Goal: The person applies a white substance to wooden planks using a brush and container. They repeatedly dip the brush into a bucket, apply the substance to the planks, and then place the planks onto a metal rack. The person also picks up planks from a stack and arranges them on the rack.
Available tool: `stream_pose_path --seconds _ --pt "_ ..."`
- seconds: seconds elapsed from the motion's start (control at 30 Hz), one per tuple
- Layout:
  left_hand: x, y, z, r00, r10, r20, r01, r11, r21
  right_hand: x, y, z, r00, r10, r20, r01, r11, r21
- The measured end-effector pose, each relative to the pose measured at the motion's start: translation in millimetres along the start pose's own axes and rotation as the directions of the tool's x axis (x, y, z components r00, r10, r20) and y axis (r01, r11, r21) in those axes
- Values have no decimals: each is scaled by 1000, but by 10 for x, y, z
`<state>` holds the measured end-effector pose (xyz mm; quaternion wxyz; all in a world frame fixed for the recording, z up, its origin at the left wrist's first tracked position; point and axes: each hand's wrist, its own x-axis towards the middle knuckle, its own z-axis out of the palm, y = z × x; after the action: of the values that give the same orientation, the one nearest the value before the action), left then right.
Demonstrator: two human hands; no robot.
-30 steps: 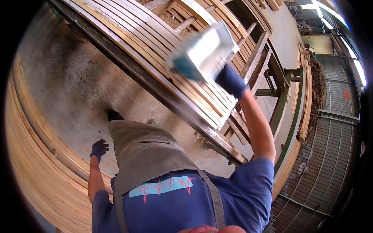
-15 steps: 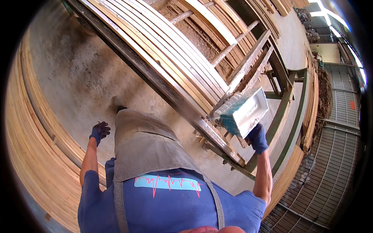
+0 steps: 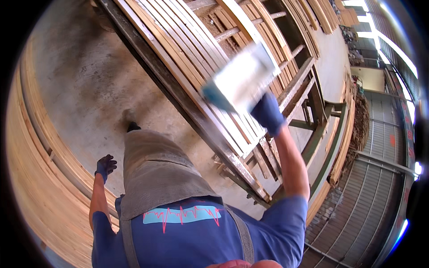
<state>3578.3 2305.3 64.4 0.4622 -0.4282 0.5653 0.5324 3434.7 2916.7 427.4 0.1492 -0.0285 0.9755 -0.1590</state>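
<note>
My right hand point(image 3: 269, 114), in a dark blue glove, grips a small rectangular tub point(image 3: 243, 80). Its outside is partly teal, its inside is white, and motion blurs it. The tub is tilted above a row of long wooden strips point(image 3: 178, 53) lying side by side on a metal rack. How the fingers sit behind the tub is partly hidden. At the left, my gloved left hand point(image 3: 106, 167) hangs over the floor with its fingers apart and nothing in it. It is nearest to a long stack of pale boards point(image 3: 40, 165).
The rack's dark edge rail point(image 3: 178, 100) runs diagonally in front of me. Its green frame point(image 3: 328, 147) extends to the right. More boards lie across rollers point(image 3: 228, 34) beyond the strips. A grey wall with a grid of lines point(image 3: 357, 196) stands at the right.
My right hand has carried the tub up and left, from the strips' near end to over them. The strips' ends now show. My left hand has shifted slightly down and left in view.
</note>
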Motion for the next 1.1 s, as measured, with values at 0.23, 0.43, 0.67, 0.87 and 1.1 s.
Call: stream_pose_path --seconds 0.23,0.43,0.67,0.87,1.1 --pt "137 641 97 991 130 18 -131 991 21 1722 -1267 -50 968 -127 -214 131 991 4" --pt "65 730 11 987 160 -20 -159 986 55 424 -548 268 998 -17 -58 20 998 59" --pt "512 34 97 993 -90 72 75 979 192 -2601 771 794 843 525 -119 -274 608 745" --pt "144 117 708 993 -5 117 -32 948 318 -3119 916 430 771 626 -117 -314 534 785" --pt "-179 147 540 995 100 23 -102 987 125 -2639 1493 137 755 470 -456 -370 881 296"
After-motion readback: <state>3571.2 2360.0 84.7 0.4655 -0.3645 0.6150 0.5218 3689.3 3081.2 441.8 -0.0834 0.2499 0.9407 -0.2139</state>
